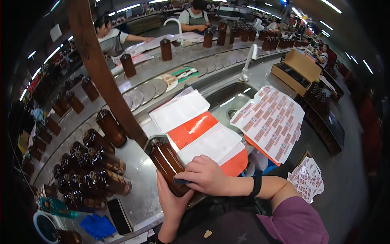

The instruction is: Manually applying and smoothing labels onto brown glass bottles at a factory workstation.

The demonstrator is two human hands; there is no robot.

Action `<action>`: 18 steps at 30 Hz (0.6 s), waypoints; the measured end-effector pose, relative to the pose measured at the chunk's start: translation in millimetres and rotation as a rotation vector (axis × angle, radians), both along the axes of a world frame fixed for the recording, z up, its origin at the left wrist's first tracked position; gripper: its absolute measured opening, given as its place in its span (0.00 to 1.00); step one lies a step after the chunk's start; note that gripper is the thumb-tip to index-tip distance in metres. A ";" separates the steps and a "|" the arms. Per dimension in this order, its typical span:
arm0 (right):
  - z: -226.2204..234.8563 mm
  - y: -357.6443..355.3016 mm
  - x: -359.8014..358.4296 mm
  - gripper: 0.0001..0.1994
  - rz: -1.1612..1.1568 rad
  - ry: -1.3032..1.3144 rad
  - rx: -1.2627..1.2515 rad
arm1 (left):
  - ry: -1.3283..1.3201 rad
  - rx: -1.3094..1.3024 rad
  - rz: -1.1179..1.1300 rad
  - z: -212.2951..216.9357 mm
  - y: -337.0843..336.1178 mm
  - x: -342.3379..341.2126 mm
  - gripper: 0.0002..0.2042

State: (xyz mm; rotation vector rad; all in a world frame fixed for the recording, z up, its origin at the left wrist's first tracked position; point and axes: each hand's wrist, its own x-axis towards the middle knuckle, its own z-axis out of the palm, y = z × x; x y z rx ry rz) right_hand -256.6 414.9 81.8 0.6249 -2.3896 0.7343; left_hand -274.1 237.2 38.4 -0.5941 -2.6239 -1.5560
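A large brown bottle [165, 158] leans in front of me, its neck pointing away and to the left. My left hand [171, 201] is wrapped around its lower end, thumb on one side and fingers on the other. On the bottle's right side, my right hand [208, 175] presses a small dark flat piece [181, 180], gripped between closed fingers; whether it is a cloth or a scraper I cannot tell. Beyond the bottle lie white backing sheets [211, 143] and an orange-red sheet [193, 129]. A sheet of printed labels [271, 122] rests to their right.
Several brown bottles [106, 158] crowd the metal counter at left, near a phone [119, 215] and a blue cloth [97, 226]. A brown post [106, 77] rises close by. Behind the sheets are a sink [227, 97], a white faucet [248, 61] and a conveyor [148, 90]. Two people work across it.
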 end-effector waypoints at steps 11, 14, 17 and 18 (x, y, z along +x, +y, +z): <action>-21.7 -16.0 13.7 0.13 0.236 0.132 0.019 | 0.159 0.062 -0.061 -24.4 -0.6 -10.9 0.56; -6.3 1.4 -1.0 0.14 0.219 -0.028 -0.079 | 0.018 0.011 -0.015 -18.7 -1.5 -6.3 0.53; -22.1 -4.3 2.6 0.14 0.106 0.103 -0.002 | 0.068 0.031 -0.034 -24.9 -4.8 -6.4 0.54; -25.8 -11.5 5.8 0.14 0.191 0.191 0.014 | 0.154 0.025 -0.051 -31.8 -5.4 -9.9 0.56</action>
